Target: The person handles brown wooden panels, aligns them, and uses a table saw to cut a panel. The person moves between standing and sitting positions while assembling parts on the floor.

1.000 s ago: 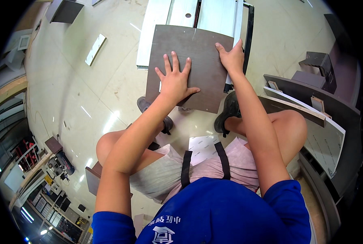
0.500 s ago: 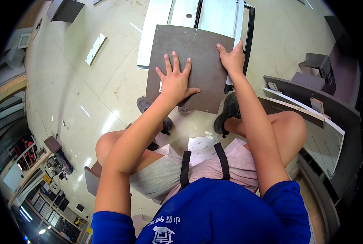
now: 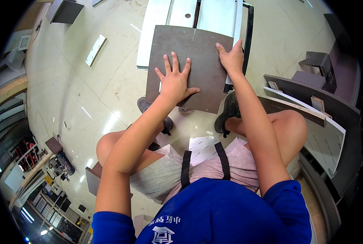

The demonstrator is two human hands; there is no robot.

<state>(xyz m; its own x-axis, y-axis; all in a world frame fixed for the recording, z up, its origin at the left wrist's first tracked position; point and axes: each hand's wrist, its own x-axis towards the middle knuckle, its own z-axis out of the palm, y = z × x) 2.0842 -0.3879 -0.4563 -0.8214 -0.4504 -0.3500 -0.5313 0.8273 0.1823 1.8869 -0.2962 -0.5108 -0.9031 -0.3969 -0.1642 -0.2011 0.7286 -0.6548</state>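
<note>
A dark brown rectangular board rests on the near end of a white slotted machine table, which looks like a table saw. The board's near part overhangs toward me. My left hand lies flat on the board's left half, fingers spread and thumb out to the right. At the board's right edge, my right hand grips with the thumb on top. Its index finger points forward along a pale rail, and the other fingers are mostly hidden. The board covers the near end of the dark slot.
Brown and white panels lean in a stack at my right. A brown box-like piece and a white strip lie on the floor ahead left. My shoes flank the board's near edge. A small machine stands far left.
The board and both hands stay almost in place, with only a very slight shift. Each hand keeps its hold.
</note>
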